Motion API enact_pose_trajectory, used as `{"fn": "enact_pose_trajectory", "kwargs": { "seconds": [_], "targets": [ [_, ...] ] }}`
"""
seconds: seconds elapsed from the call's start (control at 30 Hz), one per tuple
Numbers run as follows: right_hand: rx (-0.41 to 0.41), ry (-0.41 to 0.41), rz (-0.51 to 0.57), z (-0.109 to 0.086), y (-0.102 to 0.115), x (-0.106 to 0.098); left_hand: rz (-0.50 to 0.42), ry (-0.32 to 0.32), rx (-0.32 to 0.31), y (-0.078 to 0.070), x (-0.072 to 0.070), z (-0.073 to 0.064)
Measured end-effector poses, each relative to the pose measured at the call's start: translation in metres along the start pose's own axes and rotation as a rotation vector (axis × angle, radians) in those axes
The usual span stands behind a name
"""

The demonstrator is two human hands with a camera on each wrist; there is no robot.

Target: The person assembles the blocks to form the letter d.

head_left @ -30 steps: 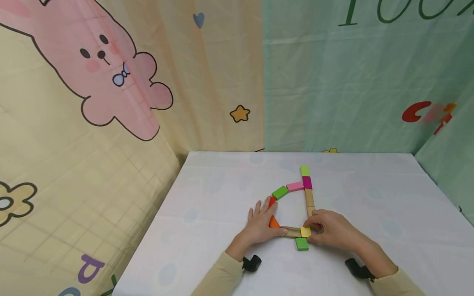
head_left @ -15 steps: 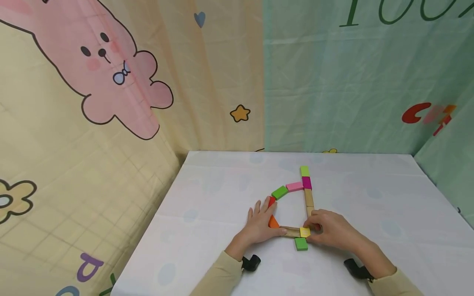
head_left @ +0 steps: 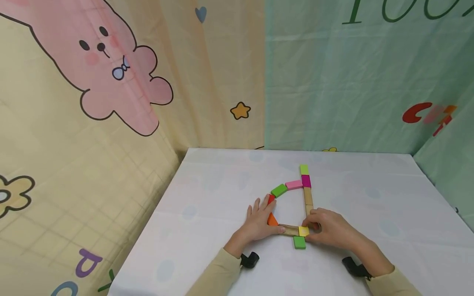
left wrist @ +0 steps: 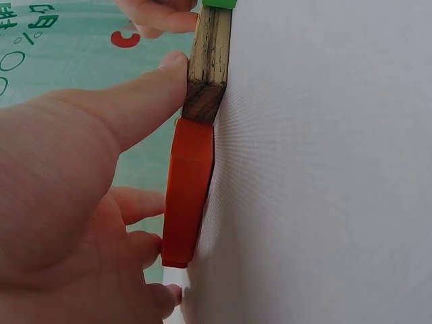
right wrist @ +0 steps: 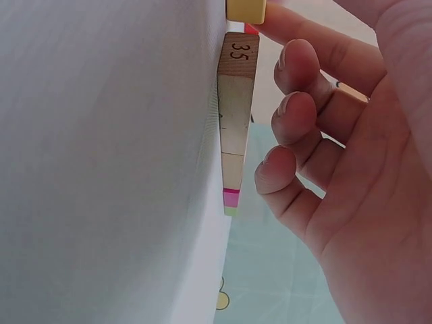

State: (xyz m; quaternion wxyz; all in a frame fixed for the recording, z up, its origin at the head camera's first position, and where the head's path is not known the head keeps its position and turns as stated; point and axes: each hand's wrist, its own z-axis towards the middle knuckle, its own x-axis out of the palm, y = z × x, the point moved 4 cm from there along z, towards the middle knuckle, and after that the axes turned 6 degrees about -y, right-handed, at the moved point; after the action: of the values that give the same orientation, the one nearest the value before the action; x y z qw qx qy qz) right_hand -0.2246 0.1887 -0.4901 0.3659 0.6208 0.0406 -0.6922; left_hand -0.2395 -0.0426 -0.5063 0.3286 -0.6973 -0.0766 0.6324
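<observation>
Small wooden blocks lie end to end in a closed outline on the white table. My right hand (head_left: 331, 228) pinches the yellow block (head_left: 303, 231) at the lower right corner, its other fingers curled beside the row. Spread over the left side, my left hand (head_left: 259, 222) has its fingers on the red block (head_left: 271, 199) and orange block (head_left: 272, 219). Its thumb rests at the plain wood block (left wrist: 209, 47). A green block (head_left: 299, 242) sits just below the yellow one. In the right wrist view, a plain block end (right wrist: 237, 54) marked "35" stands a small gap from the yellow block (right wrist: 246, 10).
Another green block (head_left: 279, 190) and a pink block (head_left: 294, 184) curve across the top to a magenta block (head_left: 305, 181). Beyond it lies a lime block (head_left: 304, 169). Plain wood blocks (head_left: 308, 196) form the right side. Printed curtains (head_left: 333, 82) hang behind the table (head_left: 207, 176).
The head view has tilted slightly, so the scene sits a little differently in the frame. Both hands and the blocks keep the same places relative to one another.
</observation>
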Motion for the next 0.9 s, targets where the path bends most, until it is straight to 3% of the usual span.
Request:
{"fn": "enact_pose_trajectory", "kwargs": {
  "seconds": [0.4,0.6,0.9],
  "targets": [
    [0.004,0.029,0.036,0.000,-0.001,-0.001,-0.017,-0.031,0.010,0.001,-0.001,0.003],
    [-0.002,-0.008,0.096,0.001,0.000,-0.013,-0.026,-0.060,0.022,0.000,-0.004,0.005],
    [-0.044,-0.077,0.238,-0.006,0.007,-0.017,-0.037,-0.042,0.005,0.000,-0.001,0.004]
  ]
}}
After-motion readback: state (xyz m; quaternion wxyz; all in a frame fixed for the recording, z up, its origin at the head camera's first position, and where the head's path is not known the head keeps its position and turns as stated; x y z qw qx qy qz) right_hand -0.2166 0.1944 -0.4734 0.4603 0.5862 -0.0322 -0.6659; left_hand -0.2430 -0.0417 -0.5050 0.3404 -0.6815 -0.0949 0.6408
